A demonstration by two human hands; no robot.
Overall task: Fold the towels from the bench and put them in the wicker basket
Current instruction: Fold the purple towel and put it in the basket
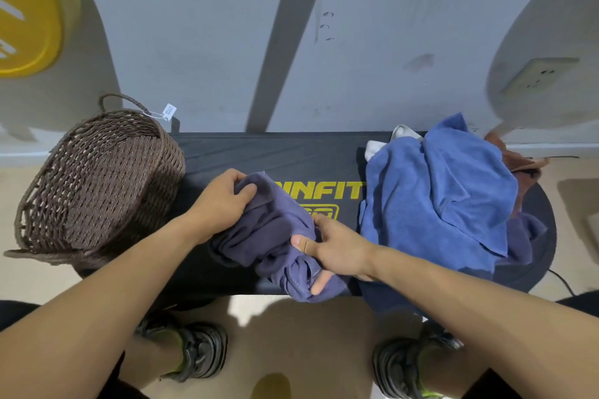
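Note:
A crumpled dark purple towel (275, 236) lies on the middle of the black bench (259, 152). My left hand (220, 201) grips its far left corner with curled fingers. My right hand (327, 249) holds the bunched near end, thumb on top and fingers wrapped under the cloth. A brown wicker basket (97, 185) stands tilted at the bench's left end, and I see nothing inside it. On the right of the bench is a pile of towels with a bright blue towel (437, 197) on top.
White cloth (376, 146) and a rust-brown cloth (518, 162) poke out from under the pile. A grey wall with a socket (538, 74) rises behind the bench. My two shoes (201, 350) stand on the beige floor in front.

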